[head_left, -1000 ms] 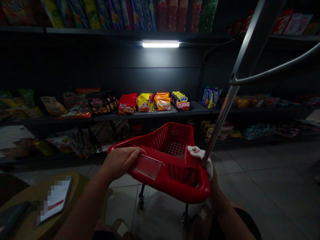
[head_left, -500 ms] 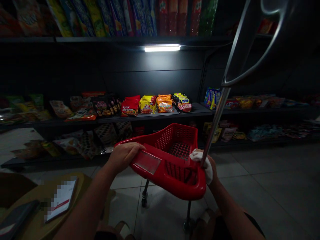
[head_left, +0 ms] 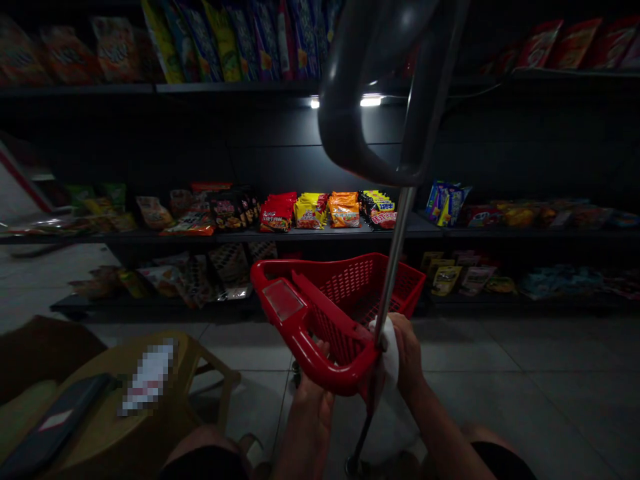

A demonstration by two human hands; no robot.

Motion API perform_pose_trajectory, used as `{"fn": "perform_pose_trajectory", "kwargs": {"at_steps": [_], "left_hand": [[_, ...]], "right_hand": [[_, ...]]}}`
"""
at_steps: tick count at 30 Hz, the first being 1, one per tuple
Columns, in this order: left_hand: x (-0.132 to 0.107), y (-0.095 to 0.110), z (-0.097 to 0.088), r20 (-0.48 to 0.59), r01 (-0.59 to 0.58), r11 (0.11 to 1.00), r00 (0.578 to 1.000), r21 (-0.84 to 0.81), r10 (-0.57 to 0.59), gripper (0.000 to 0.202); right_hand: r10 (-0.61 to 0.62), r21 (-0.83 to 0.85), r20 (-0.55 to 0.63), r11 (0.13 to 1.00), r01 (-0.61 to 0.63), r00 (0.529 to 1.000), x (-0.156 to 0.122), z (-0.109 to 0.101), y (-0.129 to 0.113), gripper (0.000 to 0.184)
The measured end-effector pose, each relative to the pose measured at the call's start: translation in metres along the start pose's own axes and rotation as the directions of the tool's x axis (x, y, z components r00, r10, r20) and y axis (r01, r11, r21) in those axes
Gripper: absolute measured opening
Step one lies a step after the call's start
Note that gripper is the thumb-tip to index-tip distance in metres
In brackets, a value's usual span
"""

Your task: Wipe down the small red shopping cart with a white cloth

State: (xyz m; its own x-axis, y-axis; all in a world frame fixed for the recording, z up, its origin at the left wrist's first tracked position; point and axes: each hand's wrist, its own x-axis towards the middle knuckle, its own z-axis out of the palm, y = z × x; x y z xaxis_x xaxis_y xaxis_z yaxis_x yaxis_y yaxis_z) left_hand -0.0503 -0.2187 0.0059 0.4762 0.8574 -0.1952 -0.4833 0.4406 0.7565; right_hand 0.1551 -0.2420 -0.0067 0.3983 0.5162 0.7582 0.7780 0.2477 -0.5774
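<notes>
A small red plastic shopping cart (head_left: 345, 370) is in front of me, turned at an angle, with a perforated basket and a metal pole (head_left: 393, 273) rising from its near right corner. My right hand (head_left: 406, 347) is closed on a white cloth (head_left: 390, 353), pressed to the cart's side at the foot of the pole. My left hand (head_left: 315, 393) grips the cart's handle from below; a fingertip shows inside the handle opening, and the rest of the fingers are partly hidden. At the pole's top is a dark looped fitting (head_left: 350, 100).
Shelves (head_left: 300, 237) with bagged snacks and noodle packs (head_left: 345, 210) stand behind the cart. To the left, a yellow-brown stool (head_left: 185, 353) bears a dark tablet-like object (head_left: 60, 420) and a blurred-out item (head_left: 150, 377). The floor (head_left: 500, 393) is tiled.
The cart has turned, its handle end swinging toward my left. My left hand has gone from the handle's left top to beneath its near edge. My right hand stays with the cloth at the pole.
</notes>
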Motion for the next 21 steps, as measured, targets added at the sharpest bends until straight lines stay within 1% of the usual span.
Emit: {"fn": "perform_pose_trajectory", "kwargs": {"at_steps": [2, 3, 5, 7, 9, 13, 15, 18, 20, 21], "left_hand": [[-0.003, -0.005, 0.003, 0.012, 0.004, 0.999, 1.0, 0.032, -0.005, 0.063], [-0.003, -0.007, 0.003, 0.041, -0.002, 0.998, 0.999, 0.061, -0.001, 0.068], [-0.002, -0.01, 0.001, 0.118, -0.048, 0.988, 0.993, 0.144, 0.031, 0.076], [0.001, -0.01, -0.003, 0.162, -0.12, 0.965, 0.983, 0.231, 0.084, 0.081], [0.004, -0.008, -0.008, 0.144, -0.168, 0.941, 0.981, 0.294, 0.13, 0.086], [0.011, -0.002, -0.019, 0.05, -0.175, 0.913, 0.984, 0.369, 0.168, 0.091], [0.016, 0.001, -0.025, 0.005, -0.149, 0.919, 0.987, 0.365, 0.158, 0.088], [0.024, 0.004, -0.037, -0.053, -0.107, 0.951, 0.99, 0.29, 0.128, 0.079], [0.031, 0.005, -0.047, -0.049, -0.115, 0.971, 0.991, 0.208, 0.128, 0.073], [0.035, 0.007, -0.053, -0.025, -0.123, 0.98, 0.991, 0.156, 0.128, 0.072]], "right_hand": [[-0.024, -0.041, 0.045, 0.999, 0.026, 0.999, 0.002, 0.008, -0.014, 0.035], [-0.034, -0.062, 0.066, 0.997, 0.038, 0.997, 0.002, 0.012, -0.021, 0.034], [-0.051, -0.1, 0.096, 0.993, 0.061, 0.994, 0.002, 0.02, -0.033, 0.032], [-0.074, -0.124, 0.126, 0.988, 0.09, 0.989, 0.001, 0.027, -0.043, 0.031], [-0.08, -0.134, 0.162, 0.986, 0.103, 0.984, 0.001, 0.033, -0.052, 0.032], [-0.043, -0.135, 0.285, 0.987, 0.085, 0.958, 0.005, 0.039, -0.067, 0.036], [-0.026, -0.127, 0.355, 0.989, 0.076, 0.935, 0.009, 0.04, -0.072, 0.037], [-0.011, -0.06, 0.445, 0.997, 0.042, 0.895, 0.017, 0.044, -0.077, 0.037], [0.009, -0.019, 0.508, 1.0, 0.001, 0.861, 0.024, 0.046, -0.079, 0.038], [0.024, -0.01, 0.538, 1.0, -0.023, 0.843, 0.027, 0.048, -0.079, 0.039]]}}
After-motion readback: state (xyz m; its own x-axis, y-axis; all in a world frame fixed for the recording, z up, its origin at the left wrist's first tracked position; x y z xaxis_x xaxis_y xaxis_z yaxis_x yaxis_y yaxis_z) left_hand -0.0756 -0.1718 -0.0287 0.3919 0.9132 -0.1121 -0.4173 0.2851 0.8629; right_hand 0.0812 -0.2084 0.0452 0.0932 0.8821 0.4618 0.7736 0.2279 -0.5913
